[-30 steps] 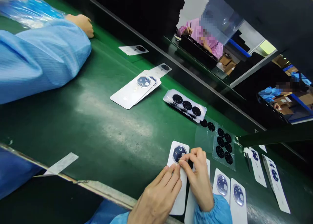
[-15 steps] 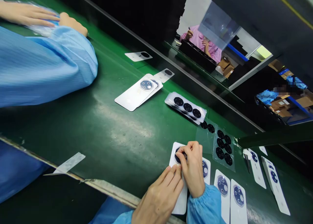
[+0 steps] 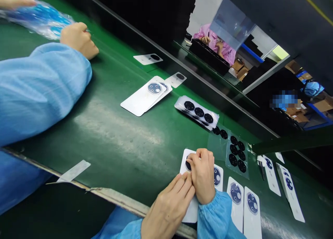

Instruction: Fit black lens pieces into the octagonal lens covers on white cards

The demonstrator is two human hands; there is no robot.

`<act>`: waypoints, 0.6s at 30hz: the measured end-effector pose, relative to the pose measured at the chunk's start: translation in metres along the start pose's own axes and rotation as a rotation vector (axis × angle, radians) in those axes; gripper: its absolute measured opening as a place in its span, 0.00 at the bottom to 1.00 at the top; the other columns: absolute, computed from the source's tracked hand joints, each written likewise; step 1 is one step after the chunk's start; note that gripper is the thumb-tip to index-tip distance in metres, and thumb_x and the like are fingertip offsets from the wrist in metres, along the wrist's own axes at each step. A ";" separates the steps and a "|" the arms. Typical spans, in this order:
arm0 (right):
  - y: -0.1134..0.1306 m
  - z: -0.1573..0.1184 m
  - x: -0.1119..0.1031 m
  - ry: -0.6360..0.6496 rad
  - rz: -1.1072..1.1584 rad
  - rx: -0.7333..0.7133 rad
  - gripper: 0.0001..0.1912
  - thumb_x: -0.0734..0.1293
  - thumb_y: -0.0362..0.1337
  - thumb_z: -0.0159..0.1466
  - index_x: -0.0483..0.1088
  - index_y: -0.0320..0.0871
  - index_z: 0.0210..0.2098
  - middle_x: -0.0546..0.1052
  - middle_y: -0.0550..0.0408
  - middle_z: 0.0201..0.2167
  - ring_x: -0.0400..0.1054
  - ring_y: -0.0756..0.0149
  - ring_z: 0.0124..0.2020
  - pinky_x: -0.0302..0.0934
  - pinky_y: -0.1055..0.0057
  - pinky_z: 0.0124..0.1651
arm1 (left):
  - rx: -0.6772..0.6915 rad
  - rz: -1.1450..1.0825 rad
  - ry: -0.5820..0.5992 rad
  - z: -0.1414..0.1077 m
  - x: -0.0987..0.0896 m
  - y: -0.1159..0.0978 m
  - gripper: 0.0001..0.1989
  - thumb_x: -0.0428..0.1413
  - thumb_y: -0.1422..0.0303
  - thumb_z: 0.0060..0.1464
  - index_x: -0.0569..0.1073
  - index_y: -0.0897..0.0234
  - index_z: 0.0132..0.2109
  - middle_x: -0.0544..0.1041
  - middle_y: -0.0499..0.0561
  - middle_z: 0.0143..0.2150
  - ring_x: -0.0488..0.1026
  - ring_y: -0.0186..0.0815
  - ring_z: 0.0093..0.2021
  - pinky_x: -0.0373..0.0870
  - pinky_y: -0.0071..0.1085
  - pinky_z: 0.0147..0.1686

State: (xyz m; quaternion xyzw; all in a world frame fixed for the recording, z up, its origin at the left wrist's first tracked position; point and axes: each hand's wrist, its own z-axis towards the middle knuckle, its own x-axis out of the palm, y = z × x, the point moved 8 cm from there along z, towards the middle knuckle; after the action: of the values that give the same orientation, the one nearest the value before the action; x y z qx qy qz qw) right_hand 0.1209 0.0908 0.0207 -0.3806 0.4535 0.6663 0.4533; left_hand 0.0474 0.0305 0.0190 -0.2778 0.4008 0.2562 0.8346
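A white phone back cover (image 3: 191, 211) lies under both my hands near the table's front edge. The extended fingers of my left hand (image 3: 170, 204) rest flat on its middle. My right hand (image 3: 204, 174) is closed in a pinch over the dark octagonal camera sticker (image 3: 187, 162) at the cover's upper end; the fingers hide part of it. Right of my hands are more white covers with dark camera patches, such as this cover (image 3: 236, 200) and its neighbour (image 3: 252, 211). Just beyond lies a clear sheet of black octagonal stickers (image 3: 238, 157).
A stack of sticker sheets (image 3: 197, 113) and overlapping white covers (image 3: 139, 100) lie on the green table (image 3: 104, 152). More covers (image 3: 291, 194) are at right. A co-worker's blue sleeve (image 3: 47, 89) and hand (image 3: 78, 41) reach in at left, by a blue plastic-wrapped bundle (image 3: 49, 22).
My right fingers have shifted slightly on the sticker; my left hand stays on the cover. At left, the co-worker's hands have moved apart, baring more of the plastic-wrapped bundle.
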 end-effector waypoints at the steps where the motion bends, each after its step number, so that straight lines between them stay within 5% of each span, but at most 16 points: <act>1: 0.001 -0.002 0.000 0.004 0.017 0.002 0.11 0.58 0.26 0.65 0.66 0.43 0.29 0.64 0.53 0.33 0.56 0.61 0.36 0.54 0.63 0.38 | -0.008 -0.008 0.001 0.000 0.000 0.001 0.22 0.35 0.82 0.59 0.72 0.69 0.46 0.78 0.53 0.44 0.74 0.36 0.48 0.69 0.31 0.52; 7: -0.022 -0.007 -0.009 0.116 0.247 0.148 0.10 0.62 0.29 0.64 0.68 0.45 0.27 0.64 0.56 0.32 0.58 0.61 0.38 0.56 0.64 0.41 | -0.011 0.002 0.026 0.000 0.002 0.002 0.21 0.36 0.84 0.58 0.71 0.70 0.47 0.77 0.55 0.48 0.73 0.36 0.50 0.69 0.32 0.52; 11: -0.032 -0.004 -0.013 0.073 0.299 0.242 0.08 0.63 0.32 0.63 0.69 0.46 0.28 0.64 0.56 0.32 0.59 0.61 0.39 0.57 0.63 0.43 | 0.000 0.017 0.038 -0.003 0.004 0.001 0.21 0.36 0.84 0.58 0.71 0.70 0.47 0.76 0.55 0.50 0.72 0.37 0.51 0.68 0.33 0.53; 18: -0.026 0.006 0.006 -0.033 0.259 0.191 0.08 0.61 0.31 0.63 0.66 0.45 0.27 0.66 0.56 0.33 0.61 0.63 0.37 0.59 0.64 0.42 | 0.032 0.014 0.047 -0.003 0.005 -0.001 0.21 0.38 0.84 0.57 0.69 0.71 0.50 0.76 0.56 0.49 0.71 0.38 0.52 0.66 0.34 0.55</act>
State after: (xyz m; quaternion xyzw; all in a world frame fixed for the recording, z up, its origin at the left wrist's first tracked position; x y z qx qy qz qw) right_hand 0.1434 0.1027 0.0102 -0.2634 0.5525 0.6791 0.4051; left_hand 0.0493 0.0287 0.0136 -0.2674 0.4264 0.2490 0.8275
